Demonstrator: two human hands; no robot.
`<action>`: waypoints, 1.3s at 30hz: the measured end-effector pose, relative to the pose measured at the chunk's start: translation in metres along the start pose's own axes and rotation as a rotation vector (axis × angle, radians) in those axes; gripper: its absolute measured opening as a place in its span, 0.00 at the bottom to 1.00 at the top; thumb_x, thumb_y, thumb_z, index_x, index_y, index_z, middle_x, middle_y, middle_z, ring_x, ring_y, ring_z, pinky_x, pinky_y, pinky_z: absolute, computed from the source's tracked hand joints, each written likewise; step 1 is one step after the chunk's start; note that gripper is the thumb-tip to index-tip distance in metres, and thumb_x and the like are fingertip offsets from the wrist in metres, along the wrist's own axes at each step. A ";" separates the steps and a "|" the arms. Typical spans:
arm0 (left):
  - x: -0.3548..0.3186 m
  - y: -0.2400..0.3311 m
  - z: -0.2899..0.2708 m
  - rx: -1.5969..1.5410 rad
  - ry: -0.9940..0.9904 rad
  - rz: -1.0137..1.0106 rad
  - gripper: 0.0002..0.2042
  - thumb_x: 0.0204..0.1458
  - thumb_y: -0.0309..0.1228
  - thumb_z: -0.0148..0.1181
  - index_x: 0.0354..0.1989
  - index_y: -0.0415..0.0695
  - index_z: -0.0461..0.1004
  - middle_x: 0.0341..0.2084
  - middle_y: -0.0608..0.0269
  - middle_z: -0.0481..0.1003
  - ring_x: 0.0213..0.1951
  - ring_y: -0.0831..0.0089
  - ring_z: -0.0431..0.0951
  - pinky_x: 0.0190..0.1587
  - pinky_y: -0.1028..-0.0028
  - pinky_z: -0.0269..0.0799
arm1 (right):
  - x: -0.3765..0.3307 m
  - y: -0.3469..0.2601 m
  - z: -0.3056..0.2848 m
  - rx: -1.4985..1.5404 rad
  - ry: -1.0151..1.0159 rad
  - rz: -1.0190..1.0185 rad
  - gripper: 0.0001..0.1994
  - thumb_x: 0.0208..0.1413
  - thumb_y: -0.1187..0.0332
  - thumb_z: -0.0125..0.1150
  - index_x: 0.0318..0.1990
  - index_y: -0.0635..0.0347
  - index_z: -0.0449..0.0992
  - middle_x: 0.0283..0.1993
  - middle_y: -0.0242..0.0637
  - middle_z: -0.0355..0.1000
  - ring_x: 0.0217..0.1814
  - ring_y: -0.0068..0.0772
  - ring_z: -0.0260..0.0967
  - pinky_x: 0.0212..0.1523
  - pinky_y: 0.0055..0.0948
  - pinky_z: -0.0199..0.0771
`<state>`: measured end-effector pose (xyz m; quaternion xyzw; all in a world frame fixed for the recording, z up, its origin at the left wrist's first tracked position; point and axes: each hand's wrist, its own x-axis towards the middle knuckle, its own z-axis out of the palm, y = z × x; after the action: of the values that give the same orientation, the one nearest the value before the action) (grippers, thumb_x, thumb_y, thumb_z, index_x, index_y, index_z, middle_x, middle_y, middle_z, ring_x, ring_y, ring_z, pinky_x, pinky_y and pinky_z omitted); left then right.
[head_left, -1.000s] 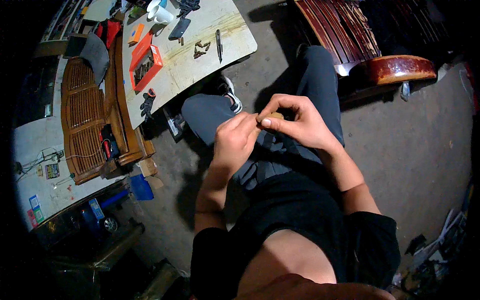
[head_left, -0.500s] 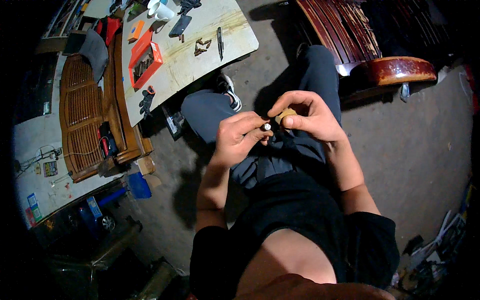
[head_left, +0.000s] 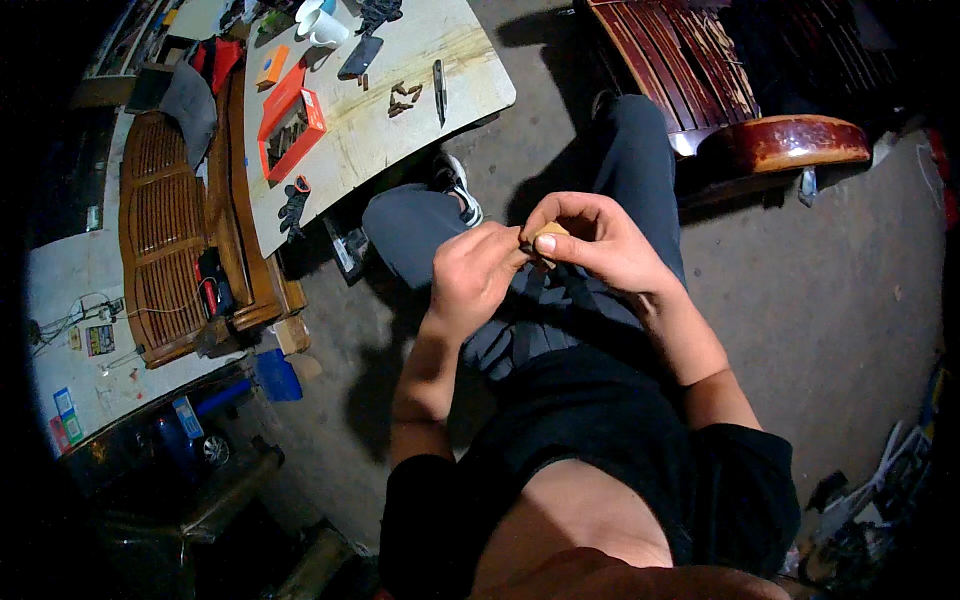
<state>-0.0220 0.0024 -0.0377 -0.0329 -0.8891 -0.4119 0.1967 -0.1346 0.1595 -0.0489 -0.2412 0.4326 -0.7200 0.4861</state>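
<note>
Both of my hands meet above my lap. My left hand [head_left: 470, 270] is closed, its thumb and fingers pinching a small dark rod-like piece [head_left: 527, 247] that is mostly hidden. From the other side, my right hand [head_left: 608, 243] grips a small folded tan piece of sandpaper [head_left: 551, 230] between thumb and fingers. The sandpaper lies against the end of the dark piece, as far as the fingers let me see.
A pale stained table [head_left: 440, 35] at the upper left holds an orange-red box [head_left: 292, 135] of dark pieces, several small brown pieces [head_left: 403, 98], a black pen-like tool [head_left: 439, 92], a phone [head_left: 360, 57], a white mug [head_left: 324, 30] and a dark glove [head_left: 292, 208]. Wooden benches flank me.
My right hand has moved left, bringing the sandpaper onto the dark piece. The bright round end that showed at my left fingertips is now out of sight.
</note>
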 end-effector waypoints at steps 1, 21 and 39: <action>0.001 0.000 0.000 -0.009 -0.010 -0.006 0.11 0.42 0.17 0.64 0.36 0.36 0.75 0.26 0.53 0.74 0.27 0.58 0.76 0.29 0.68 0.72 | 0.000 0.000 -0.001 -0.012 0.012 -0.011 0.11 0.57 0.65 0.62 0.38 0.65 0.75 0.34 0.30 0.73 0.36 0.16 0.67 0.40 0.20 0.68; 0.006 -0.009 0.002 -0.029 -0.012 -0.049 0.08 0.43 0.18 0.64 0.33 0.36 0.74 0.25 0.54 0.73 0.27 0.57 0.76 0.29 0.68 0.72 | 0.011 0.010 -0.009 0.001 -0.006 -0.031 0.10 0.57 0.67 0.61 0.38 0.66 0.76 0.33 0.29 0.73 0.36 0.16 0.66 0.39 0.19 0.67; 0.009 -0.012 0.008 -0.139 0.124 0.075 0.07 0.54 0.27 0.61 0.32 0.35 0.75 0.22 0.59 0.73 0.24 0.68 0.73 0.28 0.73 0.69 | 0.013 0.025 -0.007 0.546 -0.073 0.001 0.16 0.59 0.59 0.60 0.43 0.64 0.73 0.38 0.36 0.73 0.37 0.24 0.69 0.39 0.23 0.70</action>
<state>-0.0355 -0.0003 -0.0473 -0.0544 -0.8427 -0.4661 0.2638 -0.1334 0.1467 -0.0745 -0.1270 0.2049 -0.8004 0.5489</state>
